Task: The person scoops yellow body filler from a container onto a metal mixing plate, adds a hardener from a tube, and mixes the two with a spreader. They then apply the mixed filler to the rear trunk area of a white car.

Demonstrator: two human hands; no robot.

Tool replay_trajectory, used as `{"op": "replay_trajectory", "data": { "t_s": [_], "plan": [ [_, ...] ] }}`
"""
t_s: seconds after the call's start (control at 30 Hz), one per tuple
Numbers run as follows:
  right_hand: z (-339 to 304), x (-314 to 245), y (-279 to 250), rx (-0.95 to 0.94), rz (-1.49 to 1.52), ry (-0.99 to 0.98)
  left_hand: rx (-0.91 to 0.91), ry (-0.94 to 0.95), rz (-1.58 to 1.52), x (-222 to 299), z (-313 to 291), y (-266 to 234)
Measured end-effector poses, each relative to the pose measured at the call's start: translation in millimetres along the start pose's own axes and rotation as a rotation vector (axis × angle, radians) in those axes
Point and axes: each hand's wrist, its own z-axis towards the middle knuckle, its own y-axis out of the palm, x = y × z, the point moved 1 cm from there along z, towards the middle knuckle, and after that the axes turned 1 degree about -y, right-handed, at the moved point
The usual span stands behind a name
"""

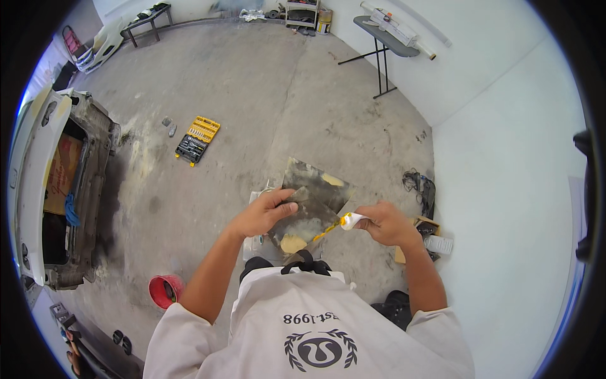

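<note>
As a person in a white T-shirt (pixel 246 328) with a dark wreath emblem bends over the work, a left hand (pixel 270 210) steadies a dark, smeared board (pixel 312 216), its thumb and forefinger set narrowly apart at the board's left side; the remaining fingers are too hidden to tell their grip. The right hand (pixel 386 224) is closed around a white tube (pixel 355 220), its yellow-coated mouth pointing left and down at the board's right edge. A bright yellow strip of paste (pixel 326 232) runs from the tube's mouth toward a pale yellow mound (pixel 293 243) at the board's near end, while another pale patch (pixel 332 180) lies on the far part of the dark surface. An edge crosses the middle; whether it divides two sheets cannot be told.

Beyond the left elbow, a red bucket (pixel 165 290) sits on the concrete floor (pixel 252 120). Cardboard boxes (pixel 428 226) rest near the right forearm, with black gear (pixel 425 194) just past them by the white wall. Farther off, a yellow-and-black tool case (pixel 198 140) lies open, and a stripped car body (pixel 76 177) fills the left side. At the back stand a grey folding table (pixel 385 35), a small shelf (pixel 302 14) and a dark bench (pixel 148 23).
</note>
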Motion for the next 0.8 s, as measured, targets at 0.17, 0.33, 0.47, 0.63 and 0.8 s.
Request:
{"op": "replay_trajectory", "data": {
  "t_s": [0.17, 0.33, 0.47, 0.63, 0.8],
  "plan": [
    [-5, 10, 6, -0.138, 0.260, 0.098, -0.018, -0.055, -0.223, -20, 5, 5],
    [-18, 34, 21, -0.176, 0.273, 0.219, 0.038, -0.113, -0.498, -36, 2, 21],
    [-29, 98, 70, 0.066, 0.330, 0.296, 0.190, -0.145, -0.605, -57, -4, 30],
    [-13, 228, 200, 0.195, 0.336, 0.664, 0.575, -0.078, -0.850, -93, -16, 41],
    [46, 332, 341, 0.360, 0.524, 0.797, 0.872, -0.215, -0.906, -123, -37, 72]
  ]
}}
